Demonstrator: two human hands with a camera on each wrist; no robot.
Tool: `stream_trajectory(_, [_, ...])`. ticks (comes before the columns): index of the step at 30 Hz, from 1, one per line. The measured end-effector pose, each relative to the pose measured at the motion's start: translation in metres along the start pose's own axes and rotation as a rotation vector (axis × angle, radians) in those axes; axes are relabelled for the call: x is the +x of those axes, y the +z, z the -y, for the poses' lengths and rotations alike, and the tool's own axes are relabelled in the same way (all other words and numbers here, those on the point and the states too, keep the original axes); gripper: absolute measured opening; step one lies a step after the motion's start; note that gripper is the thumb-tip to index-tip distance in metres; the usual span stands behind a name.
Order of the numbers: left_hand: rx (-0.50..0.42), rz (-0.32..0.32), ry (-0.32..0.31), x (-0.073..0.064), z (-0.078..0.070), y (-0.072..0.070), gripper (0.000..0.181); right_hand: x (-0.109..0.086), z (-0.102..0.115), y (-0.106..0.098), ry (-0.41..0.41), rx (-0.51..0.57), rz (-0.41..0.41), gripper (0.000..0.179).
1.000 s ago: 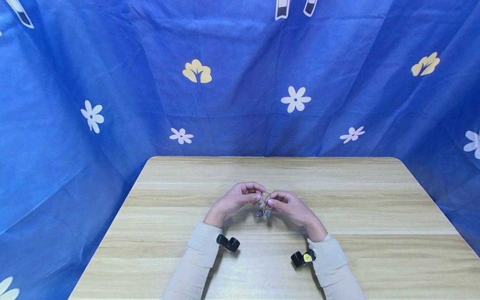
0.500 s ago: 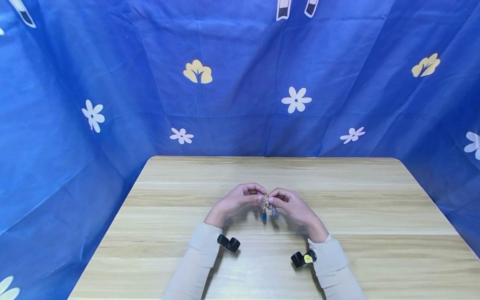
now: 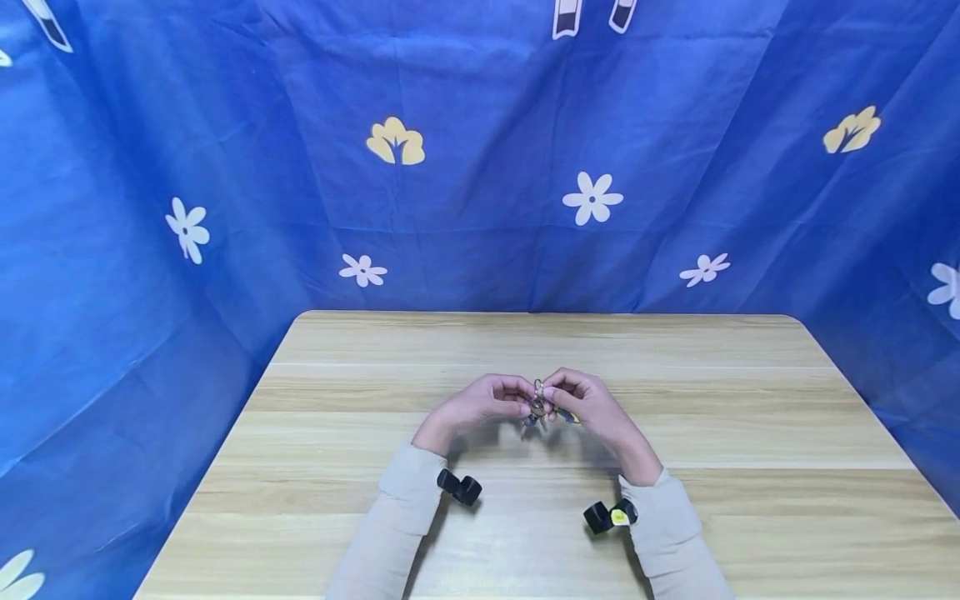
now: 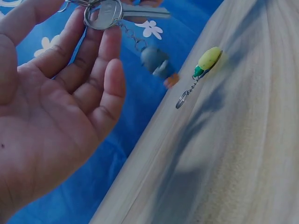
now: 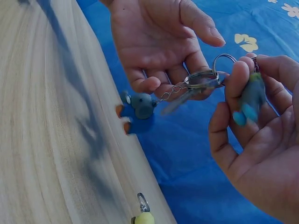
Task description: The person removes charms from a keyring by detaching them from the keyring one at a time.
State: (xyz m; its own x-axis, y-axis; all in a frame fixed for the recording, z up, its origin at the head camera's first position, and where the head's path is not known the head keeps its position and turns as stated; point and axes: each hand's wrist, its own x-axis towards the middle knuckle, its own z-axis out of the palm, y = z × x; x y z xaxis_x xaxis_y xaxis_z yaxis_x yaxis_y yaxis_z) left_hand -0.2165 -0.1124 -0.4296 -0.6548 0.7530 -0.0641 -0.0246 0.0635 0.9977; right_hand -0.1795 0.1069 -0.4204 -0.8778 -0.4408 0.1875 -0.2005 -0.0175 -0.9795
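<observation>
My left hand (image 3: 483, 402) and right hand (image 3: 592, 408) meet close over the table around linked metal key rings (image 5: 203, 79). The left hand's curled fingers hold the ring that carries a silver key (image 4: 140, 11); its palm faces the left wrist camera. A grey figure charm (image 5: 142, 105) with orange feet dangles from this ring on a short chain. My right hand pinches the other ring (image 5: 224, 57) at its fingertips. Along the right palm hangs a second grey charm (image 5: 252, 95) with bright blue feet.
A yellow charm (image 4: 209, 58) with a green top, chain and small ring shows against the wood table (image 3: 375, 517), partly cut off in the right wrist view. Blue patterned cloth (image 3: 480, 167) surrounds the table. Black cameras (image 3: 461, 487) sit on both wrists.
The joined hands have shifted slightly right, the right hand also a little up. The rings have turned between the fingers, and the hanging charms have swung to new positions.
</observation>
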Motion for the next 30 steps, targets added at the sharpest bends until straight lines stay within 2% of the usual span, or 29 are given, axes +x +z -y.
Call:
stream_trajectory(6, [0.022, -0.004, -0.004, 0.0009, 0.0002, 0.0026, 0.028, -0.0004, 0.0002, 0.0005, -0.018, 0.005, 0.015, 0.019])
stream_trajectory(15, [0.035, -0.025, 0.023, 0.0006, 0.0011, 0.0021, 0.016, -0.0037, 0.0022, -0.0022, -0.006, -0.003, 0.001, 0.020])
stream_trajectory(19, [-0.029, 0.003, 0.009, -0.0003, 0.0007, 0.0018, 0.012, -0.0040, 0.0032, -0.0029, 0.001, 0.001, 0.001, 0.020])
stream_trajectory(24, [-0.133, 0.057, 0.023, -0.0019, -0.0003, 0.0018, 0.013, -0.0037, 0.0027, -0.0040, -0.005, 0.017, 0.006, 0.021])
stream_trajectory(30, [-0.165, 0.042, 0.065, -0.0026, 0.0006, 0.0012, 0.014, -0.0048, 0.0030, -0.0069, 0.003, 0.041, 0.012, 0.022])
